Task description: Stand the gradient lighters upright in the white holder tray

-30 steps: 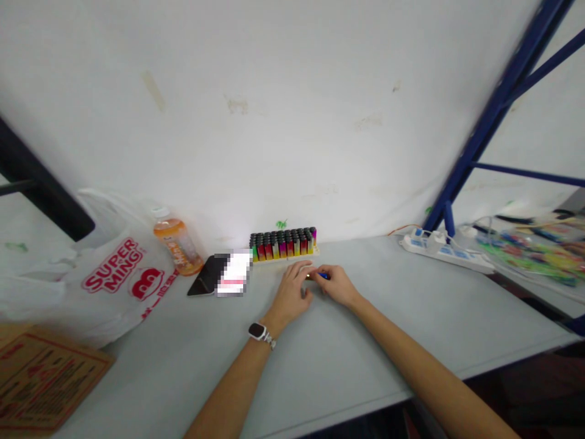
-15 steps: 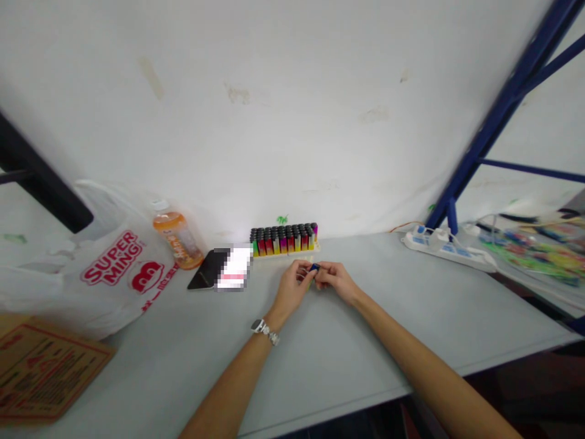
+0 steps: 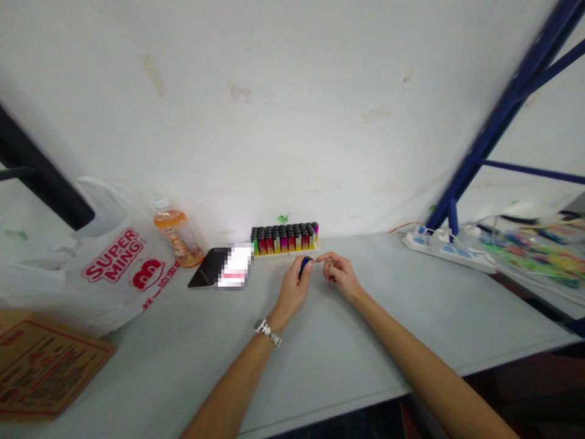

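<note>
My left hand (image 3: pixel 294 286), with a watch (image 3: pixel 267 331) on its wrist, is closed around a small blue lighter (image 3: pixel 304 265) held above the table. The fingers and thumb hide much of its body. To the right, my right hand (image 3: pixel 340 275) points its index finger at the lighter's top end, while its other fingers are curled and hold nothing. Whether the fingertip touches the lighter I cannot tell. Just behind the hands stands a tray of lighters (image 3: pixel 286 241), packed upright in rows, with black tops and bodies in several colours.
Left of the tray lie a black phone (image 3: pixel 208 268) and an orange drink bottle (image 3: pixel 178 235). Farther left are a white plastic bag (image 3: pixel 114 262) and a cardboard box (image 3: pixel 50 366). On the right, a white power strip (image 3: pixel 450 250) sits near a blue metal frame (image 3: pixel 487 131).
My right hand has drawn back to the right from the lighter and stretched out its index finger. The lighter now stands more upright in my left hand.
</note>
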Motion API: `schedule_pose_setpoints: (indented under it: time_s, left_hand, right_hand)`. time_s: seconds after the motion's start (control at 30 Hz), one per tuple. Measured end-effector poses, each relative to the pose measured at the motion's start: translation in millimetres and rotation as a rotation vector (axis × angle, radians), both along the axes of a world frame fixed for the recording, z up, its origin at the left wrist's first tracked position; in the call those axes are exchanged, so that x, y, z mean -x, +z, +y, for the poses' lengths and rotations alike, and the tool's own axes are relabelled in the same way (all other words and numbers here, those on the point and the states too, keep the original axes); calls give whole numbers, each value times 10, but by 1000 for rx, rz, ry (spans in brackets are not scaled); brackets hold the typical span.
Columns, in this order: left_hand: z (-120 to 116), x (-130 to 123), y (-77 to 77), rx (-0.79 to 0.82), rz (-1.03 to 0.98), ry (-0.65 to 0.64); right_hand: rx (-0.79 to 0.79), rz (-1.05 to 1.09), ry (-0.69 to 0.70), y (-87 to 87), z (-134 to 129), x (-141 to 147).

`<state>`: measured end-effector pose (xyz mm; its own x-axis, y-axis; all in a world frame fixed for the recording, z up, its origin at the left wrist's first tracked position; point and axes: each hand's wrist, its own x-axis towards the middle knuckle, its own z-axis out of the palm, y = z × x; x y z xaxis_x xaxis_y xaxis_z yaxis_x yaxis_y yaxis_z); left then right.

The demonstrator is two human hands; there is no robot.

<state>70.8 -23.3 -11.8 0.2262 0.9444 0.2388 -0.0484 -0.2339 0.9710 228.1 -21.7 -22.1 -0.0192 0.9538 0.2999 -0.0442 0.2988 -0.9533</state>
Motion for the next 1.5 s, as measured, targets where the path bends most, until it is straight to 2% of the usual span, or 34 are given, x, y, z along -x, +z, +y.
schedule_pose_setpoints:
  time_s: [0.07, 0.17, 0.27, 0.47, 0.9, 1.27, 1.5]
  left_hand:
    - [-22, -2, 12, -112, 89, -16]
    - [-65, -11, 21, -195, 219, 45]
    - [-86, -29, 7, -184, 326, 125]
    - [-10, -56, -64, -172, 426, 199]
    - [33, -68, -100, -171, 391, 193]
    - [-92, -24, 39, -153, 353, 149]
    - [-13, -38, -59, -139, 398, 188]
  right_hand:
    - [20, -52, -27, -38, 24, -31]
    - [53, -136, -5, -79, 28, -34]
    - [46, -234, 24, -93, 9, 2]
    - [10, -362, 22, -120, 5, 23]
    - [0, -416, 39, -95, -5, 24]
    - [26, -392, 80, -108, -3, 38]
    - [24, -435, 61, -91, -6, 28]
